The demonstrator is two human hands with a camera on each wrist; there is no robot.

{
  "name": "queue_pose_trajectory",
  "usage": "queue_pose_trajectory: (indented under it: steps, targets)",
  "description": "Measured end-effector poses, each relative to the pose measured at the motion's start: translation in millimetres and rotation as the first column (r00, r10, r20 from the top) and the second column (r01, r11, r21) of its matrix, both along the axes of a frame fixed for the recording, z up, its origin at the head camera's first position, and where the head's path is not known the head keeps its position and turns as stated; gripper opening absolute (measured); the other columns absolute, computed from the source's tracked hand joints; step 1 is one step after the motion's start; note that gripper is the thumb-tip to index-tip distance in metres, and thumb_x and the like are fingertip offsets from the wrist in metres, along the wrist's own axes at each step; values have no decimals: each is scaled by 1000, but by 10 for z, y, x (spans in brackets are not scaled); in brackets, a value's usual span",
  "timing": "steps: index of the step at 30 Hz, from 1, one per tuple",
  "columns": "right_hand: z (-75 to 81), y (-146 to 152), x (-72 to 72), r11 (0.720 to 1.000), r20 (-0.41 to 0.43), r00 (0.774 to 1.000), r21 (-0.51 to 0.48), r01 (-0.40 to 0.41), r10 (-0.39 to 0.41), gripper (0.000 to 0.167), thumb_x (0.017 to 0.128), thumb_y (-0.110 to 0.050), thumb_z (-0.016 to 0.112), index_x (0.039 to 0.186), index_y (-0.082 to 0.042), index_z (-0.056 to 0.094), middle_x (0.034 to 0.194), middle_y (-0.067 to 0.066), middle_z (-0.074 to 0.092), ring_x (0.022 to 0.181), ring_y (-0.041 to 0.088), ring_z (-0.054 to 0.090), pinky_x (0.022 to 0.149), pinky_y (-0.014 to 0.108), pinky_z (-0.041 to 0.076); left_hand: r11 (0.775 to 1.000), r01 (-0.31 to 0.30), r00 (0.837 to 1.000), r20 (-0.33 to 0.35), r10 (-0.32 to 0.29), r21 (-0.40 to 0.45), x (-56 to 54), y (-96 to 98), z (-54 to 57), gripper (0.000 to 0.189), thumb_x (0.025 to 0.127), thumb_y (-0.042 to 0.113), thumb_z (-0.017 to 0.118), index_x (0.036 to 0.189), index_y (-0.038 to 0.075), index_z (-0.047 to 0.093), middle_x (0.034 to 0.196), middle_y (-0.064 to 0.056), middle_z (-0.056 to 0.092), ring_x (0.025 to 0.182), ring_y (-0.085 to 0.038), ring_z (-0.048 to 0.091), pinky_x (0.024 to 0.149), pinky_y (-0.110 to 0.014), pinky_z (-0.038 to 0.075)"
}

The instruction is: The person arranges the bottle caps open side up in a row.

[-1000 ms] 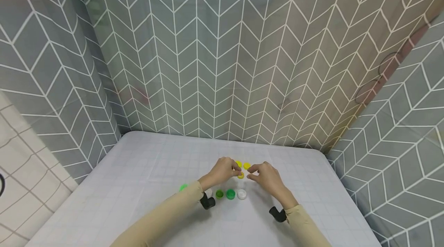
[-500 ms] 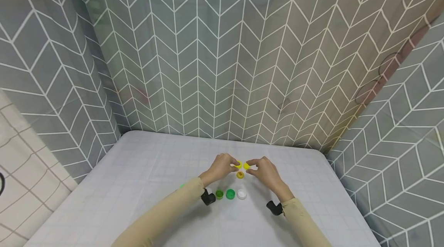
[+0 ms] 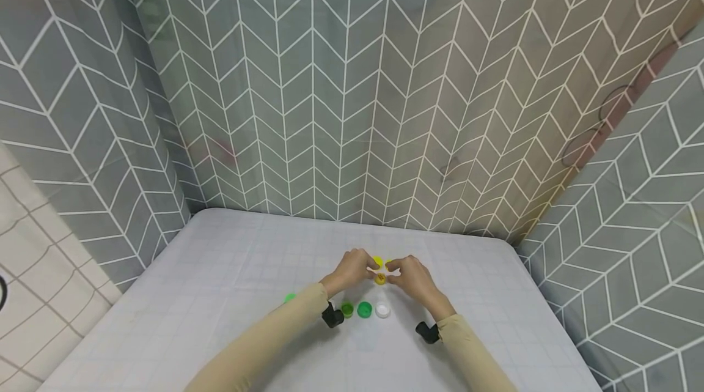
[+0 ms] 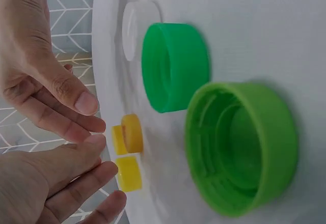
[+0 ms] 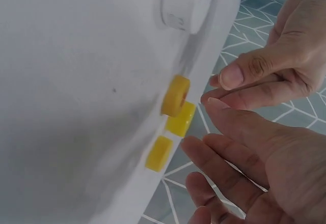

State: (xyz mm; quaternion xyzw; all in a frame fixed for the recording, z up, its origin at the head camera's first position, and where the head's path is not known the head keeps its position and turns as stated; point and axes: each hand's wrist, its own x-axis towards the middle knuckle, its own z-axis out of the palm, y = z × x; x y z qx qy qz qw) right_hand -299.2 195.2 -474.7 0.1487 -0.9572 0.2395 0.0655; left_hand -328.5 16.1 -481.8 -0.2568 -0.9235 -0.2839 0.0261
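Note:
On the white-covered table, an amber bottle cap [image 3: 380, 279] lies between my two hands, with two bright yellow caps just behind it. The left yellow cap [image 4: 128, 173] shows fully in the left wrist view; the right yellow cap [image 5: 159, 154] is mostly covered by fingers in the head view. My left hand [image 3: 354, 269] is beside the amber cap on its left, fingers loosely bent and nothing in them. From the right, my right hand [image 3: 414, 277] faces it with thumb and fingers apart, also holding nothing. In both wrist views the fingertips are apart from the caps.
Nearer to me stands a row of caps: a lime green cap [image 4: 242, 150], a darker green cap [image 4: 175, 67] and a white cap [image 3: 382, 309]. A light green cap [image 3: 289, 297] shows partly behind my left sleeve. A patterned curtain [image 3: 352, 104] hangs behind the table.
Both hands reached back to the yellow caps, then drew nearer to me again beside the amber cap. My right hand has come further left. The caps stay almost where they were.

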Motion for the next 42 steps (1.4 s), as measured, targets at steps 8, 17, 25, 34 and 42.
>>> queue_pose_trajectory:
  steps: [8, 17, 25, 34, 42]
  targets:
    - [-109, -53, -31, 1000, 33, 999, 16, 6, -6, 24, 78, -16, 78, 101, -7, 76, 95, 8, 73, 90, 21, 59, 77, 40, 50, 1000, 10, 999, 45, -9, -17, 4, 43, -128, 21, 77, 14, 79, 98, 11, 77, 102, -2, 75, 105, -22, 66, 98, -49, 42]
    - [-192, -82, -61, 999, 32, 999, 35, -14, 13, 21, 75, -10, 79, 96, -6, 76, 84, 4, 71, 81, 17, 55, 73, 36, 48, 999, 32, 999, 25, -31, -4, -13, 83, -186, 23, 74, 2, 79, 97, 3, 76, 98, -7, 75, 96, -22, 69, 86, -31, 53]
    - [-202, -95, -56, 999, 12, 999, 25, -39, 39, 18, 75, -9, 79, 93, -6, 76, 81, 2, 70, 80, 16, 54, 72, 35, 47, 1000, 31, 999, 25, -31, 2, -22, 94, -210, 21, 75, -2, 75, 96, 1, 76, 95, -8, 75, 94, -22, 69, 84, -30, 54]
    - [-194, -105, -68, 996, -13, 996, 6, -90, 90, 19, 74, -4, 78, 92, -2, 75, 83, 6, 70, 80, 18, 55, 72, 35, 48, 999, 41, 999, 30, -42, 18, -31, 91, -189, 18, 75, -5, 74, 93, -1, 74, 91, -9, 74, 86, -18, 68, 77, -24, 54]
    - [-204, -90, -75, 996, 10, 996, 6, -90, 90, 21, 74, -5, 78, 95, -2, 74, 87, 7, 69, 83, 18, 56, 75, 37, 49, 999, 44, 998, 47, -46, 32, -40, 99, -193, 17, 75, -2, 77, 91, 0, 73, 87, -7, 73, 79, -13, 65, 72, -21, 52]
